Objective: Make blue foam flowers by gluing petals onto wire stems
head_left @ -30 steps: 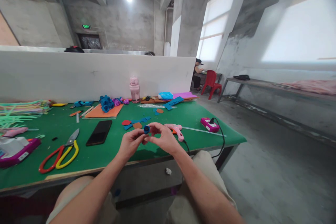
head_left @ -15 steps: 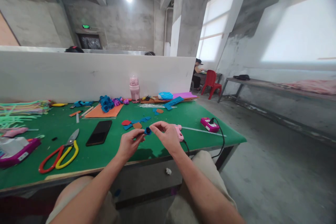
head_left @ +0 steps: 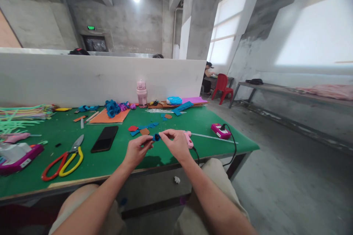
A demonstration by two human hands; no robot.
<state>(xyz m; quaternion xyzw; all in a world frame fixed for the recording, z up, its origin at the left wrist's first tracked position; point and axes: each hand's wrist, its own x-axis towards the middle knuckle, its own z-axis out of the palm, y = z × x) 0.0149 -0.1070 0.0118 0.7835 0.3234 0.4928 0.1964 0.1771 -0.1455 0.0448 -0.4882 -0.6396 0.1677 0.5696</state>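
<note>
Between my two hands, above the green table near its front edge, is a small blue felt flower [head_left: 156, 137] with a dark hollow in its middle. My left hand [head_left: 138, 149] pinches its left side with thumb and fingertips. At its right side my right hand [head_left: 176, 143] has thumb and index finger closed on the rim. Just behind the right hand lies a pink glue gun [head_left: 188, 139], partly hidden by it. Beyond the hands are blue felt pieces [head_left: 150, 125], a red felt disc [head_left: 132, 128] and a brown felt piece [head_left: 144, 132].
On the green table [head_left: 165, 156] lie red-and-yellow scissors [head_left: 66, 159], a black phone [head_left: 104, 139] and a magenta power strip [head_left: 220, 131] with a cable. A pink bottle [head_left: 142, 93] stands by the white partition [head_left: 82, 77]. Blue felt flowers [head_left: 112, 108] rest on orange sheets.
The blue flower has shifted slightly right and turned a little between my fingers. Both hands keep nearly the same pinch; the view has moved very slightly.
</note>
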